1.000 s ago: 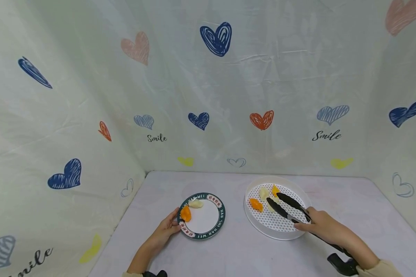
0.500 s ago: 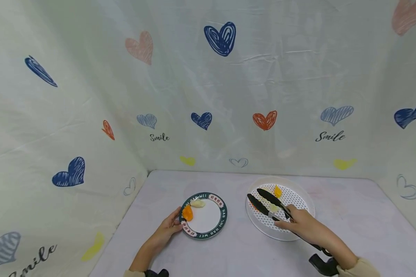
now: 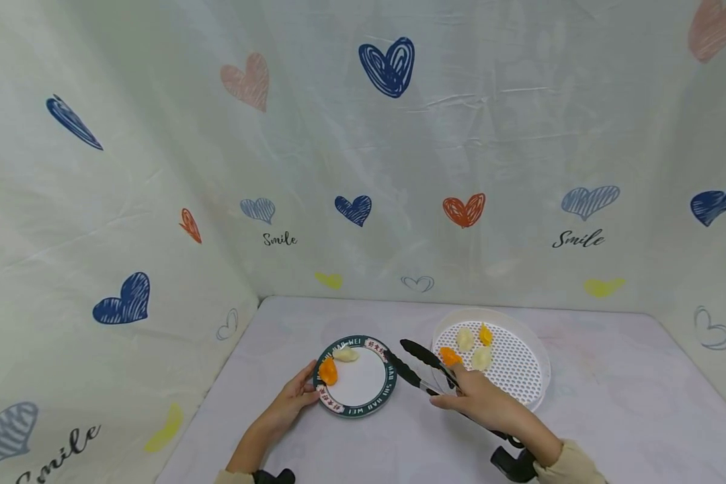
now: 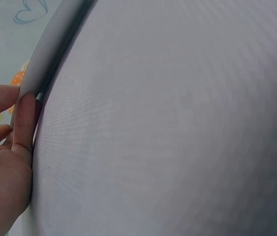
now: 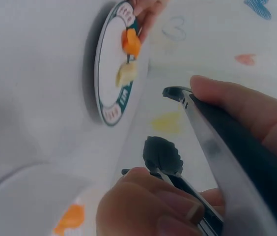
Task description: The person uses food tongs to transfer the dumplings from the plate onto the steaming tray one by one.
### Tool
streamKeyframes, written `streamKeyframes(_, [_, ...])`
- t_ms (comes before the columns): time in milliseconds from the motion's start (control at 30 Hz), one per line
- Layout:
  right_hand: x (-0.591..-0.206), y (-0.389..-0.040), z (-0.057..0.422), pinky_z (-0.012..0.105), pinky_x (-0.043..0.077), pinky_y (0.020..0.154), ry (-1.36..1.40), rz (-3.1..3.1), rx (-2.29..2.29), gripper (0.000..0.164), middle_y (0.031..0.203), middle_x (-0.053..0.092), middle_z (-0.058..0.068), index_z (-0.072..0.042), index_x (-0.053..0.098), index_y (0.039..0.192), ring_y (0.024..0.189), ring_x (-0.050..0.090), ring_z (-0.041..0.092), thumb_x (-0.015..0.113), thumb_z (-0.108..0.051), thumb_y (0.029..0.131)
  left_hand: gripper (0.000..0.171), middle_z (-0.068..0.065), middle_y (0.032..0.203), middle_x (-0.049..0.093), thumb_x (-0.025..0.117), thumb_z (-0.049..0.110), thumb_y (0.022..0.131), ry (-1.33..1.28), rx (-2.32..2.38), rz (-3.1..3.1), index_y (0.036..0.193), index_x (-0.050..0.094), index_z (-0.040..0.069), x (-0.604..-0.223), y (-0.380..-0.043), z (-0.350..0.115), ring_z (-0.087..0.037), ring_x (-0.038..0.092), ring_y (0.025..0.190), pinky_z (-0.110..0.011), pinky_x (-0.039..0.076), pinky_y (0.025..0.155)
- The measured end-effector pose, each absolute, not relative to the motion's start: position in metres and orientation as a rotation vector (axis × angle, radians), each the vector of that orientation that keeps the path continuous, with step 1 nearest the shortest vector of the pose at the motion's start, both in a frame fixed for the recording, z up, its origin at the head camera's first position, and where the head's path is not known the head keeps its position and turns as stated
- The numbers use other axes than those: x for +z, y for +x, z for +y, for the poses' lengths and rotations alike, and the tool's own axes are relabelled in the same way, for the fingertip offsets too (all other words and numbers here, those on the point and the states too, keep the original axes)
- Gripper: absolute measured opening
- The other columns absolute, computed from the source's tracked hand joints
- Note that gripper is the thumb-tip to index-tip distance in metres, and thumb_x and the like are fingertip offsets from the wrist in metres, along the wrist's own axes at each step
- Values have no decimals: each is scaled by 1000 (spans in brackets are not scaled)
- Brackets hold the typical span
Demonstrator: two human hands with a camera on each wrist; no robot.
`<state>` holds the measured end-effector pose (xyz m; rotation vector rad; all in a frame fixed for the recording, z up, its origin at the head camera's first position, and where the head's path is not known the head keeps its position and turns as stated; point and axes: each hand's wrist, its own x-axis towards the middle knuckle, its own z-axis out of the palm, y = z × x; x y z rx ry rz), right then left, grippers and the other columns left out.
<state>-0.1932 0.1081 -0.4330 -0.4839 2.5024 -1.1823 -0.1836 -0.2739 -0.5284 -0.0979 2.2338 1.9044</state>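
My left hand (image 3: 290, 396) pinches the left rim of a round white plate (image 3: 372, 376) with a green lettered border. On that plate lie an orange piece (image 3: 328, 371) and a cream, dumpling-like piece (image 3: 345, 354). In my right hand (image 3: 487, 403) I hold black-tipped metal tongs (image 3: 422, 352), pointing left. Their tips are spread, with nothing between them in the right wrist view, and one overlaps the plate's right rim in the head view. The left wrist view shows thumb and fingers on the plate's edge (image 4: 55, 44).
Partly behind my right hand stands a round white perforated tray (image 3: 520, 356). It bears two cream pieces (image 3: 481, 358), an orange piece (image 3: 450, 355) and a yellow-orange piece (image 3: 486, 334). A heart-printed curtain (image 3: 314, 148) hangs behind and left of the white table (image 3: 314, 450).
My right hand has swung the tongs left, from over the perforated tray to the plate's right edge. The left hand and plate stay in place, and the same pieces lie on plate and tray.
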Motion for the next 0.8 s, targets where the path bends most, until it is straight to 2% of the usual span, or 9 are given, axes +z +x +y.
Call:
streamKeyframes(67, [-435,-192,99,45,54,73,-478,2499,-1179,89,113,61,27,19,38,139,92,58,29,78,-38,84,73,-27,160,20,59,-1,95,-93,1902,2236,156,19,-4,-529,-184,-274,-24,46,103,-19,45,83])
streamKeyframes(100, [-437,-192,95,46,54,74,-494,2502,-1172,88,113,61,28,19,40,138,92,58,29,78,-39,84,73,-28,160,19,59,-1,95,-82,1898,2242,156,19,-5,-529,-185,-275,-24,46,103,-19,45,83])
streamKeyframes(233, [-445,-193,82,39,50,61,-595,2468,-1181,72,92,62,19,17,51,123,77,56,25,76,-39,85,73,-27,160,19,58,-1,95,-78,1886,2246,156,18,-4,-530,-186,-276,-25,47,104,-19,45,84])
streamKeyframes(333, [-451,-193,72,33,42,53,-637,2443,-1170,63,74,55,9,13,55,113,66,52,21,74,-42,86,73,-27,159,21,59,0,95,-88,1879,2247,156,19,-4,-530,-186,-276,-24,48,105,-20,45,86])
streamKeyframes(433, [-456,-195,61,30,36,49,-646,2431,-1151,64,68,52,6,12,56,112,60,49,18,73,-44,87,73,-28,158,22,59,-1,95,-85,1873,2245,156,18,-5,-530,-185,-276,-24,49,105,-21,45,87])
streamKeyframes(667, [-466,-201,36,32,38,54,-683,2398,-1133,62,79,55,10,15,53,115,68,50,21,72,-38,88,72,-29,153,30,58,-1,96,-56,1889,2232,156,18,-6,-530,-184,-276,-24,49,104,-20,45,87])
streamKeyframes(800, [-471,-204,23,31,37,54,-699,2361,-1160,58,78,53,10,14,53,113,69,49,21,73,-34,87,73,-29,150,35,59,-1,95,-46,1894,2229,156,18,-6,-530,-184,-278,-23,49,105,-19,45,88])
